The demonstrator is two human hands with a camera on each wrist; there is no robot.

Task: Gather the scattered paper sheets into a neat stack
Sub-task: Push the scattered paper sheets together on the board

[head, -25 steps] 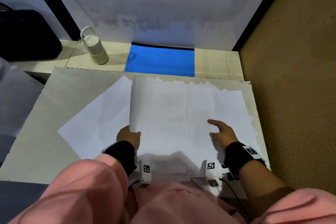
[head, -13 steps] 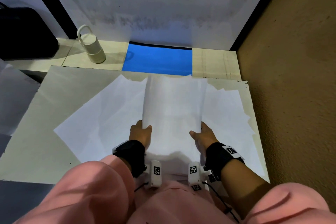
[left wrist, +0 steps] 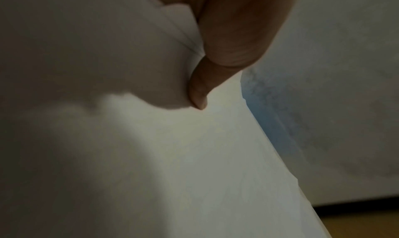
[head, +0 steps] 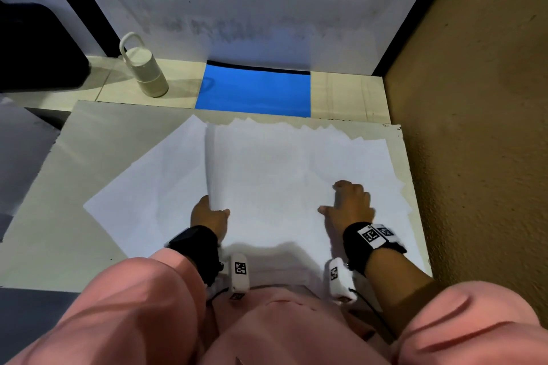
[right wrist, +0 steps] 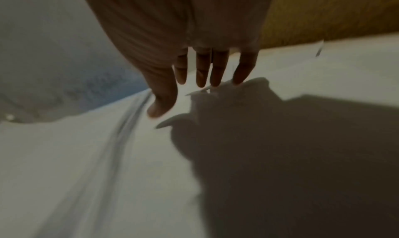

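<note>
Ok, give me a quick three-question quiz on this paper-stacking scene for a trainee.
1. True or false: the left hand pinches the near edge of the sheets.
2. Which describes the right hand? A) gripping the bottle B) open, fingers down toward the paper C) out of view
3. Fill in: the mat beyond the board is ____.

Key: 1 true; 2 B; 3 blue.
</note>
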